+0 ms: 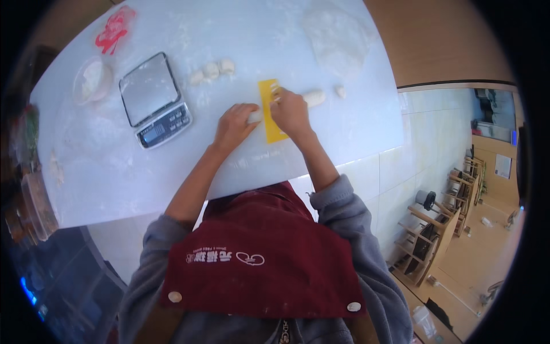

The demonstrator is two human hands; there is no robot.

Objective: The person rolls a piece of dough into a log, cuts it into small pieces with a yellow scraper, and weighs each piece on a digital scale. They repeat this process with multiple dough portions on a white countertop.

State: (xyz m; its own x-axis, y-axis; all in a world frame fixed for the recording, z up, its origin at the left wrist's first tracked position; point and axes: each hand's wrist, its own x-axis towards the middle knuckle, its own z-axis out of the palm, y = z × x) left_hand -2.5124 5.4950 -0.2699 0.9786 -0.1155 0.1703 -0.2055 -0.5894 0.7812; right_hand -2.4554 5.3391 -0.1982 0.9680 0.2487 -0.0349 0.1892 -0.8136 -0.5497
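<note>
On the white worktop [240,172], my left hand [236,124] holds a small piece of dough [255,116] between thumb and fingers. My right hand [290,111] grips the upper part of a flat yellow dough scraper [270,124], which stands just right of that piece. A short roll of dough [315,98] lies to the right, partly hidden by my right hand, with a small dough lump [340,91] beyond it. Several dough pieces [211,70] sit in a row above my left hand. The digital kitchen scale [150,89] has a bare platform with flour traces.
A bowl of white powder [92,81] and a red-printed plastic bag [114,32] are at the upper left. A clear plastic sheet or bag [337,38] lies at the upper right. Plastic containers [38,206] stand by the left edge. Wooden chairs [423,241] are at the right.
</note>
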